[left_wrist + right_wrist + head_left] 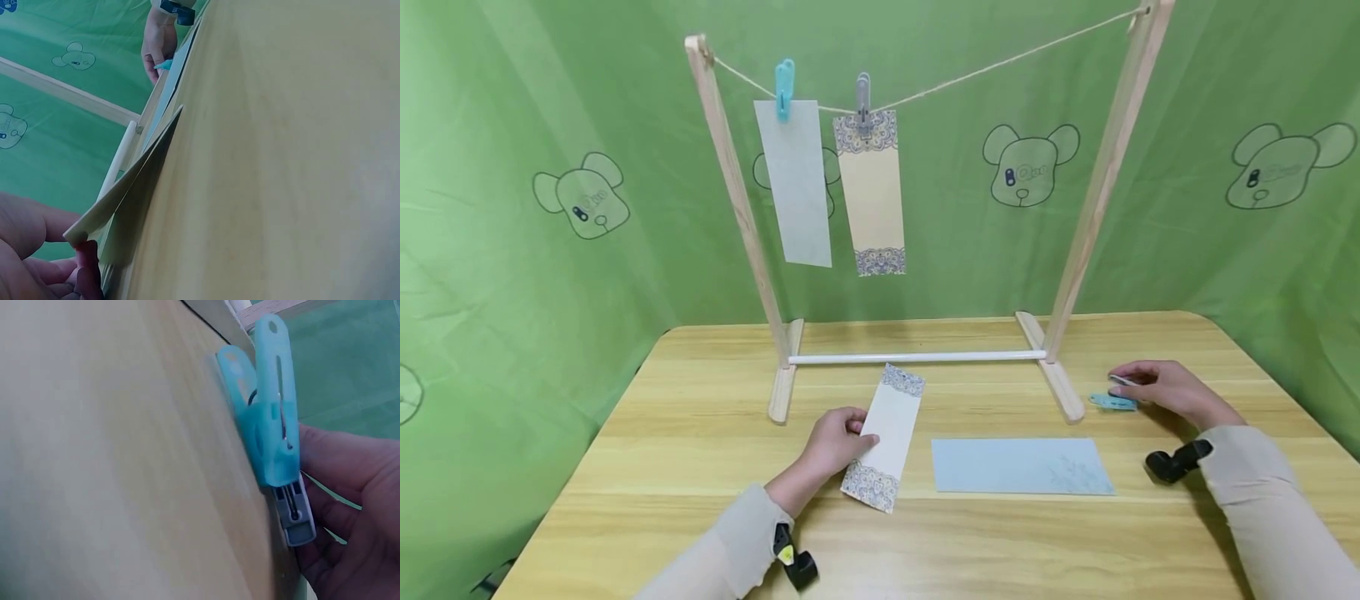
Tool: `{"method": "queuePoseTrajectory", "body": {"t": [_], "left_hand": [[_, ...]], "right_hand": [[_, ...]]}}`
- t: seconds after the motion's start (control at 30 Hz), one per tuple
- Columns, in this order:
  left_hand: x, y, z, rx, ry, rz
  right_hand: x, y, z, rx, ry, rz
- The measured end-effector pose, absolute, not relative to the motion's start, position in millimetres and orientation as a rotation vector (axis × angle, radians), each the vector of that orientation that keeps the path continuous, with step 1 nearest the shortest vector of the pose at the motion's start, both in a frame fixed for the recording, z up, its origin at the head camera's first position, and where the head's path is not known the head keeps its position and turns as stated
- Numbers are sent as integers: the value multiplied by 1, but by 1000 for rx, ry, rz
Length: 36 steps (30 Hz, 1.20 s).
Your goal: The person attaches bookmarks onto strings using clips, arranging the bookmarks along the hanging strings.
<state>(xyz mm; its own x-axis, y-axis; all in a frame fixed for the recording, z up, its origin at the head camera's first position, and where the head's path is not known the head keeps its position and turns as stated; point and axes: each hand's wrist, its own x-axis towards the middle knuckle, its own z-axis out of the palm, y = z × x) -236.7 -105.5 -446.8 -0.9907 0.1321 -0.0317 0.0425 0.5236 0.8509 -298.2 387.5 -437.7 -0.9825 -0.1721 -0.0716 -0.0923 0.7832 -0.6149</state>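
Note:
My left hand (837, 444) pinches a cream paper card (887, 425) with blue lace-like patterned ends, thumb on its face. In the left wrist view the card (134, 181) is tilted up off the table along one side. At the right of the table my right hand (1176, 392) pinches a grey clothespin (294, 515) between thumb and fingers. Beside it a light blue clothespin (1112, 402) lies on the tabletop, partly covering the grey one in the right wrist view. Between the hands a pale blue card (1022, 467) with a faint plant print lies flat.
Behind the cards stands a wooden frame (1101, 192) with a sagging string (1000, 64). From the string hang a pale blue card (796, 183) under a blue clothespin (785, 90) and a patterned card (874, 200) under a grey clothespin (863, 100). A white bar (917, 357) joins the frame's feet.

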Motion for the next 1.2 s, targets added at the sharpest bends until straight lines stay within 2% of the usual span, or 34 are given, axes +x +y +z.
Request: {"method": "queuePoseTrajectory", "body": {"t": [0.63,1.2], "left_hand": [[-241,-109,-444,117,2626,1559],[-259,-95,-426,107,2442,1790]], "right_hand": [[-298,385,-438,-77,2985,-1033],[-293,325,-360,-155,2834,-1275]]}}
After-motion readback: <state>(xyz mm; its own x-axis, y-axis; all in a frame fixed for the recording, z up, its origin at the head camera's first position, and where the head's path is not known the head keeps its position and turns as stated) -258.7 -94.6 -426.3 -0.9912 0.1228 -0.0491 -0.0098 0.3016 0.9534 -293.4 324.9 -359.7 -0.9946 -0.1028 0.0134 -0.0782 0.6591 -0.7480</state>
